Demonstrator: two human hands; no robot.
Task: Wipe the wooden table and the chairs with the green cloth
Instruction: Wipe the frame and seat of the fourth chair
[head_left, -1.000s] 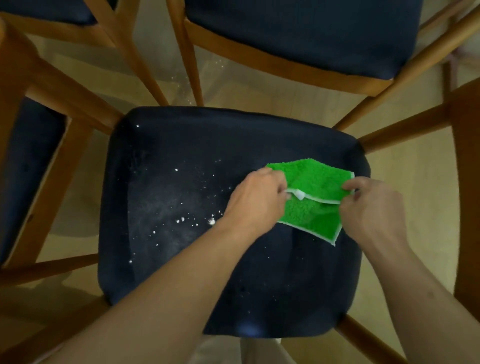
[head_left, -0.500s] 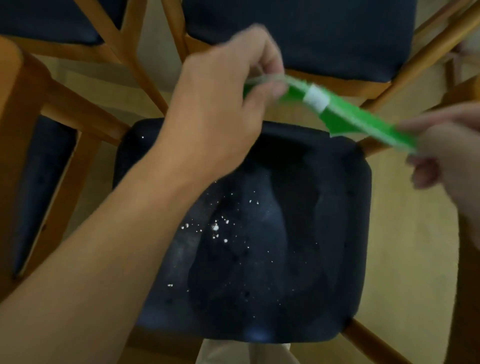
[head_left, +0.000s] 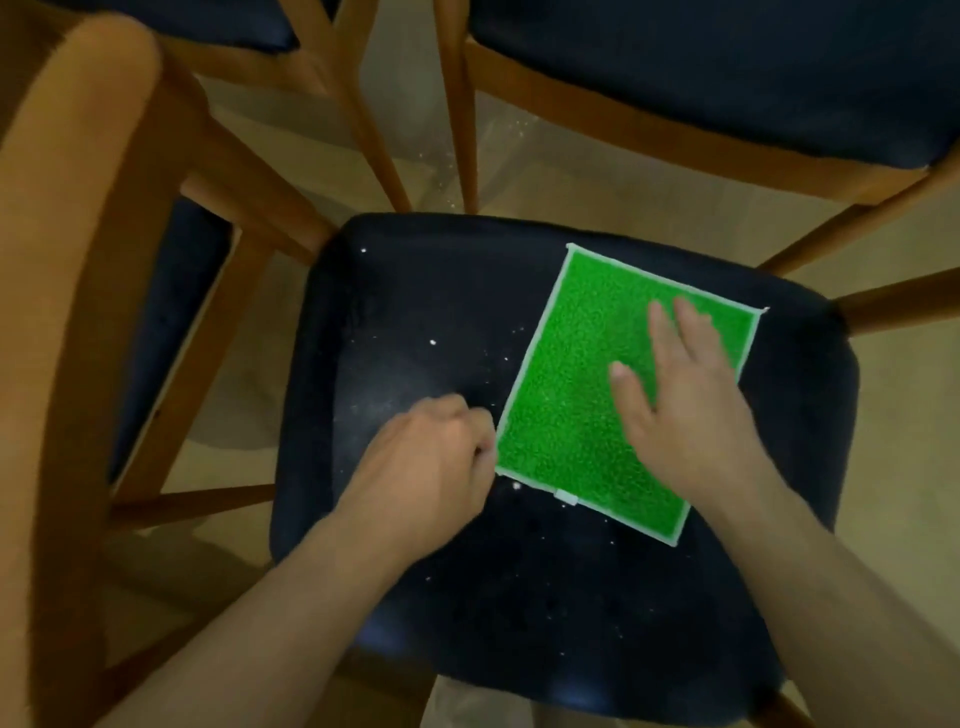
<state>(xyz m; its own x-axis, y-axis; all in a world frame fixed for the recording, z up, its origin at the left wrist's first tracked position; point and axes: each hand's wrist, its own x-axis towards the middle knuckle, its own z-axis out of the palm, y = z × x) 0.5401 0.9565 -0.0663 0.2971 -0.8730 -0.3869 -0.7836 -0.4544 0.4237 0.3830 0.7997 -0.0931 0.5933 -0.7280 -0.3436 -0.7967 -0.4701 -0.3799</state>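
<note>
The green cloth (head_left: 576, 384) lies spread flat on the right half of the dark blue chair seat (head_left: 415, 291). My right hand (head_left: 680, 410) rests flat on the cloth with straight fingers. My left hand (head_left: 431, 467) has curled fingers at the cloth's near left edge; whether it pinches that edge is hidden. White crumbs (head_left: 432, 342) dot the seat left of the cloth and below it.
A wooden chair back (head_left: 78, 312) rises at the left. Another blue-seated wooden chair (head_left: 727, 78) stands beyond, with a third (head_left: 208, 31) at the upper left. Wooden legs (head_left: 457, 119) cross the beige floor (head_left: 571, 187), which has some crumbs.
The cloth was bunched between both hands, then lifted and stretched in the air. It now lies unfolded on the seat with my right hand flat on it.
</note>
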